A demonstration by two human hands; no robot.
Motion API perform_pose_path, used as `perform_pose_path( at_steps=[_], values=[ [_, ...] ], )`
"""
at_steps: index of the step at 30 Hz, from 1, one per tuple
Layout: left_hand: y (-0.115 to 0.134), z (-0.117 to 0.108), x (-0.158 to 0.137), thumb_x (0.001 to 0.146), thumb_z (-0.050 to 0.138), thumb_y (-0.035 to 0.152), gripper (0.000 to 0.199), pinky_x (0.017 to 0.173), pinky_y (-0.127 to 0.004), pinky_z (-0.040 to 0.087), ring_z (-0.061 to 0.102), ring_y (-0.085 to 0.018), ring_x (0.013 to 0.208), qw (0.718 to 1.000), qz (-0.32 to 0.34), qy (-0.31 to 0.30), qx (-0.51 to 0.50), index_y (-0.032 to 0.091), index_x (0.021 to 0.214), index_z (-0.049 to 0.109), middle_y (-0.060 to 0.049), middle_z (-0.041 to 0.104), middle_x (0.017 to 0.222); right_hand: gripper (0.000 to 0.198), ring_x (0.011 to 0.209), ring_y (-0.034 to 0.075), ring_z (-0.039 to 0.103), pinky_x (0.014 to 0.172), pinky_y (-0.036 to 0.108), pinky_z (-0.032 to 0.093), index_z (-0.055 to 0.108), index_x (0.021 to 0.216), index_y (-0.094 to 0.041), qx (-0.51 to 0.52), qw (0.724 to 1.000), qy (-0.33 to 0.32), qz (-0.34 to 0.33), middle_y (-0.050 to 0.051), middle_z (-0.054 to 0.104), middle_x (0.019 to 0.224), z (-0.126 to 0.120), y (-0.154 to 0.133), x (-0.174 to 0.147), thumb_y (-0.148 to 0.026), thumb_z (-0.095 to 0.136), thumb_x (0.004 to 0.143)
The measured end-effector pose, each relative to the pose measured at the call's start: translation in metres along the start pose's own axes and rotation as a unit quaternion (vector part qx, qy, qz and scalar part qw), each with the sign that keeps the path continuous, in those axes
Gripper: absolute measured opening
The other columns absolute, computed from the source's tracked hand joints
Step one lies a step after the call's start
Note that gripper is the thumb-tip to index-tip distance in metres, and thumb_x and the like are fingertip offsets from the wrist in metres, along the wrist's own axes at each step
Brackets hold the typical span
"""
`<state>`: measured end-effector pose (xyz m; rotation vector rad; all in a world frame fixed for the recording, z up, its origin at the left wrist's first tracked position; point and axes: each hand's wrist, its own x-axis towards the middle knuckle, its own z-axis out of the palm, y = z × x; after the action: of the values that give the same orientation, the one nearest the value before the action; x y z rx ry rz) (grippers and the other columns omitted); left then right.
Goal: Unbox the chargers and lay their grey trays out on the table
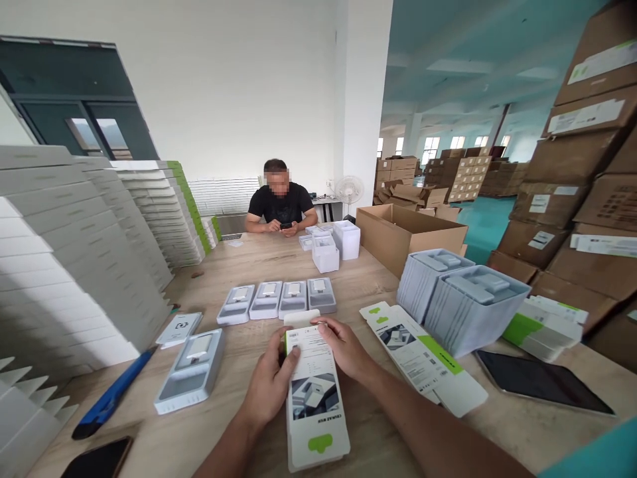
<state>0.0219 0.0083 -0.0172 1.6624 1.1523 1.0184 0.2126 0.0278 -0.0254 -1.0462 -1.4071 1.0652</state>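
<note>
The wooden table (259, 265) carries everything, and places here are given from it. Along its left edge lean three long stacks of flat white cartons (74, 265); off its right side rise brown shipping boxes (582, 199), too many to count. One open brown box (408, 232) sits on its far right part. Two stacks of grey plastic trays (462, 299) stand on its right half. Four filled grey trays (279, 299) lie in a row at mid-table, a fifth filled tray (192, 372) nearer the left front. One person in a black shirt (281, 202) sits at its far end. One dark tablet (542, 382) lies front right, one flat printed carton (423, 358) beside it. Above the front edge, the left hand (269, 385) and right hand (343, 348) both grip one folded white packaging box (313, 392), printed with a product picture and a green tab, fingers closed on its top end
</note>
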Motion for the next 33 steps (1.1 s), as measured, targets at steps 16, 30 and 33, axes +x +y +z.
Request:
perform_pose_path(
  at_steps=[16,30,33],
  values=[
    [0.002,-0.002,0.001,0.091,0.048,0.053,0.048,0.079,-0.037,0.052,0.066,-0.024,0.087,0.999,-0.014,0.003,0.047,0.022,0.127,0.046,-0.007,0.07,0.105,0.042,0.095,0.023,0.064,0.08,0.032,0.048,0.065,0.116,-0.017,-0.064,0.998,-0.009,-0.006,0.008,0.071,0.107,-0.003,0.007,0.001,-0.048,0.048,0.093],
    [-0.013,-0.013,0.012,0.085,0.049,0.048,0.043,0.103,-0.05,0.037,0.052,-0.033,0.114,0.973,-0.031,0.012,0.228,0.019,0.113,0.064,-0.012,0.066,0.116,0.037,0.102,0.026,0.062,0.091,0.04,0.046,0.065,0.12,-0.018,-0.225,0.974,-0.033,-0.011,0.012,0.068,0.114,-0.007,0.013,0.0,-0.037,0.052,0.091],
    [-0.014,-0.014,0.012,0.085,0.049,0.049,0.043,0.104,-0.05,0.037,0.052,-0.033,0.115,0.972,-0.031,0.015,0.234,0.02,0.113,0.064,-0.011,0.065,0.118,0.037,0.103,0.025,0.062,0.092,0.04,0.046,0.064,0.121,-0.019,-0.238,0.97,-0.039,-0.013,0.011,0.067,0.115,-0.008,0.013,0.0,-0.037,0.052,0.091]
  ],
)
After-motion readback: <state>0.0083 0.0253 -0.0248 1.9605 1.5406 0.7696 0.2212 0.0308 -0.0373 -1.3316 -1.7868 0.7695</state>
